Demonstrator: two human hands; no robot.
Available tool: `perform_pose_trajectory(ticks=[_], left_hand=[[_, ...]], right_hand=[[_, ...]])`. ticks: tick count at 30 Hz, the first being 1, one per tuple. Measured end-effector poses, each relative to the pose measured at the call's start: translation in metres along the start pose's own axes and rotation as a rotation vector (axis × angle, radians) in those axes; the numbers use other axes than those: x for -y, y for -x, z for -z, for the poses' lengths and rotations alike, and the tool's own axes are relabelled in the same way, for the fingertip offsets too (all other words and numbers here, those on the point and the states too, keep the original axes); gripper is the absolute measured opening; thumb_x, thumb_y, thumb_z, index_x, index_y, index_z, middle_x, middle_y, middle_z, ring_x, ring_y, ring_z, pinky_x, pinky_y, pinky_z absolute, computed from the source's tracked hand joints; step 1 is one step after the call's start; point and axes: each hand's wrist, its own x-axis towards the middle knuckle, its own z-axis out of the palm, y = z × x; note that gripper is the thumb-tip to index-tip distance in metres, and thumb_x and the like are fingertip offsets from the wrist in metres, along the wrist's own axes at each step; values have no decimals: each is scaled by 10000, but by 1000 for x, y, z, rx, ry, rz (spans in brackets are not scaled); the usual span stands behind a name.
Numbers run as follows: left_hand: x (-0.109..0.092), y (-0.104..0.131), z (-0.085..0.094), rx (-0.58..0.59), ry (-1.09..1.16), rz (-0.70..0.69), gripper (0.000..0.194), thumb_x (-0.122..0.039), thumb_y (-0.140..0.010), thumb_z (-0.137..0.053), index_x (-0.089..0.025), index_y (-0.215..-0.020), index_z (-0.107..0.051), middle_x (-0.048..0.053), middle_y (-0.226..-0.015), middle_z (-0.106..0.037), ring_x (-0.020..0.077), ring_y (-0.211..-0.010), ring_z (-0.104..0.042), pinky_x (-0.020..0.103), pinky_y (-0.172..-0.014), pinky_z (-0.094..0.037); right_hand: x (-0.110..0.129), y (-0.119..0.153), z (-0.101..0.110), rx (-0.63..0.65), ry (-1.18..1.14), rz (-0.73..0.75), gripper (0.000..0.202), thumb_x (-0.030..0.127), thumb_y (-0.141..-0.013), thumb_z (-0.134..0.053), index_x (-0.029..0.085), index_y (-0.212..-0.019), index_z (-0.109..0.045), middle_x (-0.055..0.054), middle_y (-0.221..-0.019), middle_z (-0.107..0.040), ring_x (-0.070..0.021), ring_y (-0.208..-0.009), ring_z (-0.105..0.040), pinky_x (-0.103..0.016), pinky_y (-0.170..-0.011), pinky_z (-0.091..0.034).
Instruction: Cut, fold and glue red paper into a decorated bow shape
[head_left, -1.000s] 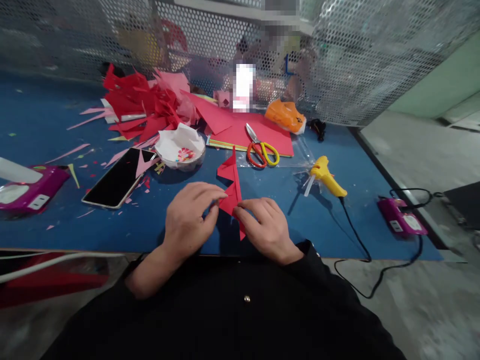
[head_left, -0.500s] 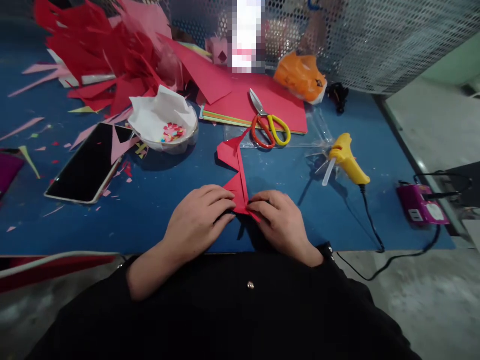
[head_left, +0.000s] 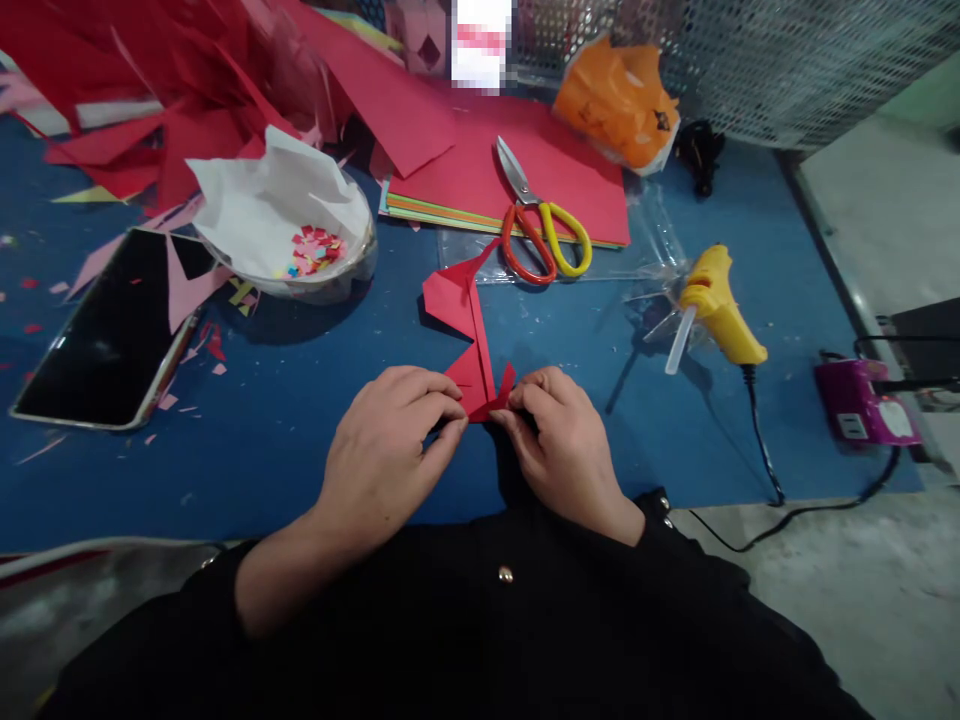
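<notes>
A folded red paper piece (head_left: 480, 345) lies on the blue table, with a pointed tip at its top and notched flaps on its left side. My left hand (head_left: 394, 440) pinches its lower left corner between thumb and fingers. At the lower right, my right hand (head_left: 566, 445) grips a narrow end of the same paper, and a small red strip stands up beside its fingertips. Just above the piece rest scissors (head_left: 536, 215) with one red and one yellow handle.
Red paper sheets (head_left: 585, 200) are stacked behind the scissors. A lined bowl (head_left: 322, 285) of paper bits and a phone (head_left: 105, 330) stand left. A yellow glue gun (head_left: 720, 300), an orange bag (head_left: 622, 100) and a purple power box (head_left: 862, 400) are right.
My right hand has turned the paper's lower right end upward, so a strip now rises beside its fingers. My left hand keeps its pinch. The view has shifted closer to the table.
</notes>
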Motion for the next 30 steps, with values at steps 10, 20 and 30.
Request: perform_pose_trajectory(ticks=[10, 20, 30], left_hand=[[-2, -2, -3, -49, -47, -32, 130, -214, -932, -600, -179, -832, -676, 69, -942, -710, 243, -934, -627, 408, -814, -517], [-5, -1, -5, -89, -71, -34, 121, -199, -921, -585, -194, -821, -653, 69, -924, -709, 246, -921, -631, 420, -816, -531], [-4, 2, -5, -105, -265, -317, 205, -140, -932, -565, -122, -1098, -683, 87, -1073, -755, 271, -979, -653, 405, -803, -531]], right_hand=[[-1, -1, -3, -63, -64, -56, 109, 235, -914, -660, 197, -814, -638, -56, -863, -616, -198, -811, -596, -357, -724, -500], [-2, -2, -4, -59, -23, -55, 133, 267, -911, -669, 204, -804, -620, -50, -861, -605, -194, -800, -590, -347, -702, -486], [-2, -2, -3, -46, -48, -81, 91, 242, -896, -677, 197, -855, -610, -55, -899, -596, -198, -827, -581, -354, -724, -491]])
